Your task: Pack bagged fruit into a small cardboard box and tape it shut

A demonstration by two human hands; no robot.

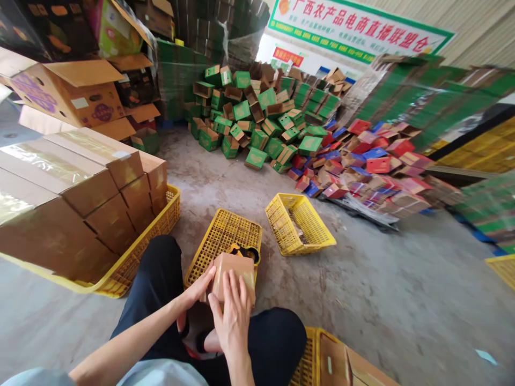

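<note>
A small brown cardboard box (234, 263) sits between my knees at the near end of an upturned yellow crate (225, 230). Shiny tape runs over its top and front. My left hand (199, 287) holds the box by its left side, the thumb hidden. My right hand (233, 313) lies flat on the box's near face, fingers stretched out. Just beyond the box a yellow-and-black tape dispenser (244, 251) rests on the crate, partly covered by the box.
Left of me a large yellow crate (175, 206) carries stacked taped boxes (108, 214). Another yellow crate (300, 225) stands ahead right. Beyond lie heaps of green cartons (257, 139) and red and blue cartons (374, 166). A crate with a flat box (336, 364) is by my right knee.
</note>
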